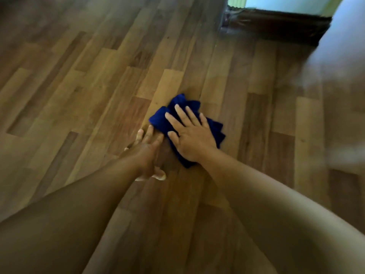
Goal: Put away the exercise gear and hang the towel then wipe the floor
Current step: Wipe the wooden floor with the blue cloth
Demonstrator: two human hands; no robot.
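**Both hands flat on the floor, one on the blue cloth**

Your right hand (189, 135) lies flat on the cloth (178, 113). The fingers are straight and spread wide, and the palm presses down. Your left hand (147, 153) is flat too, with its fingers stretched out on the bare floor (79, 86), just beside the cloth. It holds nothing. Its fingertips reach near the cloth's left edge.

Now from big to small. The floor is brown wood planks, some light and some dark, and it fills most of the view. Your two bare arms come in from the bottom and meet near the middle. On the right side there is a big pale, blurry shape (339, 76); you cannot tell what it is. At the top right a dark strip (280, 26) runs along the bottom of a light green wall (286, 1).

The cloth is dark blue and bunched up. It sits on the floor near the middle, under your right hand, with folds sticking out on all sides.
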